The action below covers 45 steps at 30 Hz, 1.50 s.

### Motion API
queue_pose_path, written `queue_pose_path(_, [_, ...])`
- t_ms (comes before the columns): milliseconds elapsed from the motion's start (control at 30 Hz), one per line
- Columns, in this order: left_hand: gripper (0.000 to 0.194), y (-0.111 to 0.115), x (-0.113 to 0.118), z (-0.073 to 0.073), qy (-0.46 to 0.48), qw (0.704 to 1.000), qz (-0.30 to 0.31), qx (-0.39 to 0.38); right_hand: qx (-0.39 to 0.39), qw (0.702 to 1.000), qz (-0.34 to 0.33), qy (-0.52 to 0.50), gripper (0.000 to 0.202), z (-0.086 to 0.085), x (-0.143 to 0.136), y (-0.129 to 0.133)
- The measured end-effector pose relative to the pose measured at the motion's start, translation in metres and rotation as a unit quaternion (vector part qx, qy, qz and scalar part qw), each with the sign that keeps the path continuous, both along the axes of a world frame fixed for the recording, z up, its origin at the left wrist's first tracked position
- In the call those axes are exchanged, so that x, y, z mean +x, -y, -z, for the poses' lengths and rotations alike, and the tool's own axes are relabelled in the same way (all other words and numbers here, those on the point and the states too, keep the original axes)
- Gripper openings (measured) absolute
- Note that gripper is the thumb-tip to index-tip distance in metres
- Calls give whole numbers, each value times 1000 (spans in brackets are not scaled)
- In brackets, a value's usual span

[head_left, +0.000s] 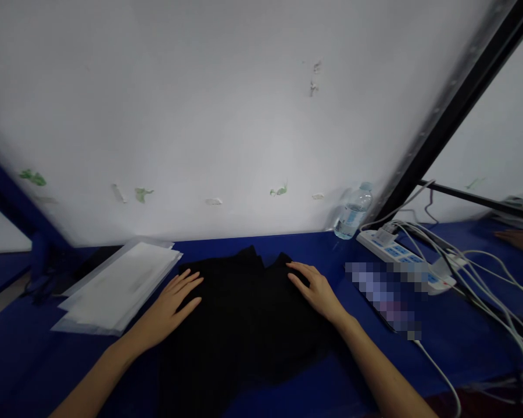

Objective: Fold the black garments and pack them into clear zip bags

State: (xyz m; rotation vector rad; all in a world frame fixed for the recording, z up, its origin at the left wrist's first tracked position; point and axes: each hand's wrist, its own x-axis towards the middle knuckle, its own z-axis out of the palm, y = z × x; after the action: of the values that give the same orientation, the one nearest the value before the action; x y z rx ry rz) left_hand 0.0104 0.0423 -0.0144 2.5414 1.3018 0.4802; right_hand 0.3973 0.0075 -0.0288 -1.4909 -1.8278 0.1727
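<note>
A black garment (248, 313) lies spread on the blue table in front of me, with a notch in its far edge. Its exact kind is hard to make out in the dark cloth. My left hand (174, 302) rests on the garment's left side, fingers stretched out and thumb apart. On the right, my right hand (316, 288) lies flat near the far right corner of the cloth, its fingertips touching the edge beside the notch. Both hands press on the fabric without gripping it.
Left of the garment lies a stack of clear plastic bags (126, 284). At right are a water bottle (354, 212), a power strip (401, 255) with tangled white cables (501, 302), and a blurred-out phone (383, 299) on a cable. A white wall (226, 116) closes the table's back.
</note>
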Motion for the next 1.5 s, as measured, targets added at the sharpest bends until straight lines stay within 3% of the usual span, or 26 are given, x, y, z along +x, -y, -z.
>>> queue_pose_path(1000, [47, -1, -1, 1, 3, 1000, 7, -5, -3, 1000, -2, 3, 33, -1, -1, 0])
queue_pose_path(1267, [46, 1, 2, -4, 1, 1000, 4, 0, 3, 1000, 0, -2, 33, 2, 0, -1])
queue_pose_path(1500, [47, -1, -1, 1, -1, 1000, 6, 2, -6, 1000, 0, 7, 32, -3, -1, 1])
